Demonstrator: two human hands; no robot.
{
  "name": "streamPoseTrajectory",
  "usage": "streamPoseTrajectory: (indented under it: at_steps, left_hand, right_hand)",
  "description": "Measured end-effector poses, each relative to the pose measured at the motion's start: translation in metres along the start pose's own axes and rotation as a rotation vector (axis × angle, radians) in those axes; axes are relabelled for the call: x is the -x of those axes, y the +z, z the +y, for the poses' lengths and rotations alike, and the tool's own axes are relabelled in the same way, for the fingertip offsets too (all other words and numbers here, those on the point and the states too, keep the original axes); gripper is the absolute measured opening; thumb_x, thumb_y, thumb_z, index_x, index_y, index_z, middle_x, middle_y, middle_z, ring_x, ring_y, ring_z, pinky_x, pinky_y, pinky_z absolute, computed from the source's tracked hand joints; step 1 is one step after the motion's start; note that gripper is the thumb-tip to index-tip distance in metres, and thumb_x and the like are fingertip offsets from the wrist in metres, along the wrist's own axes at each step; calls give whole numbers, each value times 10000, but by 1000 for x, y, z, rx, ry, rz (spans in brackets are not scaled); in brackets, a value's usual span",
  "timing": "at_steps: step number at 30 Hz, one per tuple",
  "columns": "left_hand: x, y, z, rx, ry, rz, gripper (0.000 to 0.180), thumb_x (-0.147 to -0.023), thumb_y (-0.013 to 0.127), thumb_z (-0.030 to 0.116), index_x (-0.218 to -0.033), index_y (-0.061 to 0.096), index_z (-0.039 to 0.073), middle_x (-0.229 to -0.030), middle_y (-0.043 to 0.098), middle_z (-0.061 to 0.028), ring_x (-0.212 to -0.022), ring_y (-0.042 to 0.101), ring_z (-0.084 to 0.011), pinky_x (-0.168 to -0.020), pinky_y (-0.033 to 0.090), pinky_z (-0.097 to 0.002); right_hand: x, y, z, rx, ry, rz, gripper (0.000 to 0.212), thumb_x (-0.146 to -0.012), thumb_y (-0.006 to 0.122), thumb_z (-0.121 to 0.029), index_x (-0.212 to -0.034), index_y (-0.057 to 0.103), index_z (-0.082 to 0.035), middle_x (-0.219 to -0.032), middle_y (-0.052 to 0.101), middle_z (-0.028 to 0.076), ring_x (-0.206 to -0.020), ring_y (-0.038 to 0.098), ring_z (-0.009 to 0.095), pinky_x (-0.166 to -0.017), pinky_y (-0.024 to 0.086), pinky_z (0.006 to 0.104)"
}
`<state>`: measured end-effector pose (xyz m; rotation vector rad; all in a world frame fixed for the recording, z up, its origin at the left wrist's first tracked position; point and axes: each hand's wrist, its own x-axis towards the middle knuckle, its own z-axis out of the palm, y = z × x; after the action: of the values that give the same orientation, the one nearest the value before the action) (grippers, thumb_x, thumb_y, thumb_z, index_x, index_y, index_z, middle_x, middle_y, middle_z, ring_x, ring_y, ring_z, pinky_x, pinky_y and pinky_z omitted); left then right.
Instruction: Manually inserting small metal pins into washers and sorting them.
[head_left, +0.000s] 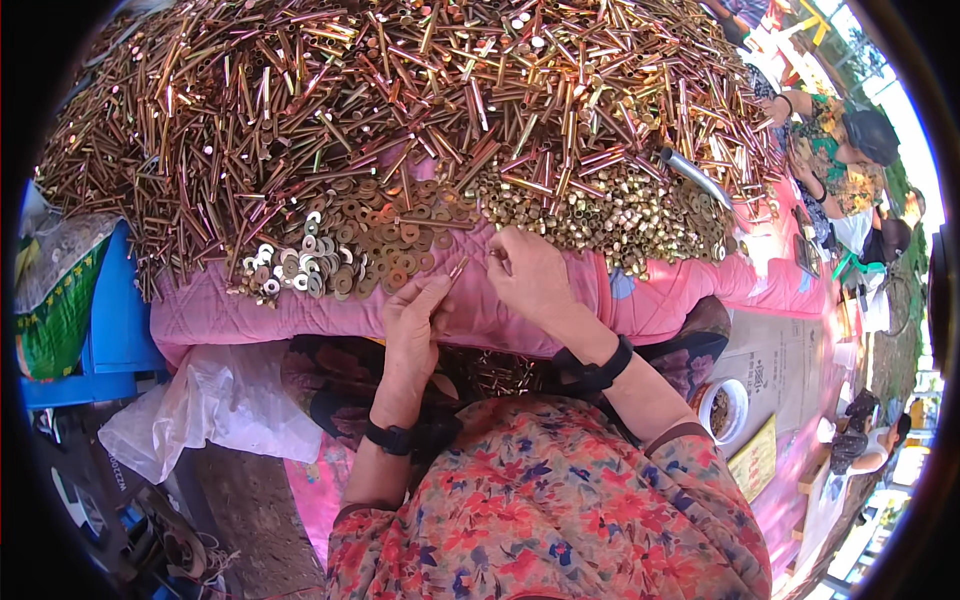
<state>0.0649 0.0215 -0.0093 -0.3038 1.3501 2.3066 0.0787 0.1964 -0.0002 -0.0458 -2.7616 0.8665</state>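
My left hand (418,312) is closed, thumb and fingers pinching a small brass-coloured metal rod (458,268) whose tip points up and to the right. To its right, my right hand (530,278) is curled with fingertips together, a little apart from the rod; anything in them is too small to make out. Just beyond my left hand lies a spread of flat round washers (372,232), brassy and some silvery. Beyond my right hand is a heap of small gold-coloured nuts (615,218). Behind both rises a big pile of metal rods (400,90).
A pink quilted cloth (240,310) covers the work surface. A bent metal tube (695,175) lies at the right of the nuts. A blue bin (125,310) and clear plastic bag (215,405) are on the left, a white bucket (722,410) on the right. Another person (840,150) sits at far right.
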Motion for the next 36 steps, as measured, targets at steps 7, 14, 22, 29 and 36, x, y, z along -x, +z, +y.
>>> streamPoseTrajectory:
  at_steps: [7, 14, 22, 29, 36]
  left_hand:
    - [5, 16, 7, -102, -71, -61, 115, -784, 685, 91, -842, 631, 8, -620, 580, -30, -440, 441, -48, -388, 245, -169]
    - [6, 23, 16, -106, -175, -103, 81, -783, 650, 48, -827, 608, -5, -586, 561, -59, -384, 371, -54, -368, 233, -180]
    - [9, 28, 16, -381, 97, -260, 76, -743, 699, 37, -732, 629, 9, -585, 574, -25, -417, 409, -34, -392, 247, -176]
    - [11, 25, 12, -342, 10, -304, 66, -748, 705, 45, -766, 662, -2, -663, 626, -22, -558, 531, -59, -500, 391, -183]
    - [9, 24, 15, -301, -57, -312, 51, -752, 696, 37, -767, 661, 4, -667, 629, -31, -554, 529, -64, -489, 380, -178]
  right_hand:
    - [15, -22, 6, -1158, 319, -127, 119, -852, 597, -25, -961, 595, 24, -934, 622, 31, -823, 582, 77, -734, 482, 225]
    - [27, -26, 8, -1025, 145, -82, 137, -847, 618, -36, -966, 593, 28, -880, 622, 29, -779, 577, 68, -711, 485, 212]
    - [30, -45, 13, -474, 154, -266, 254, -859, 631, -236, -806, 596, 10, -657, 566, 37, -612, 488, 92, -555, 416, 273]
    - [41, -42, 7, -624, 59, -117, 322, -896, 582, -323, -839, 590, -6, -601, 482, -13, -574, 425, 58, -489, 348, 252]
    - [44, -45, 6, -609, 92, -207, 354, -880, 585, -344, -871, 581, 10, -678, 580, 51, -599, 531, 135, -541, 416, 285]
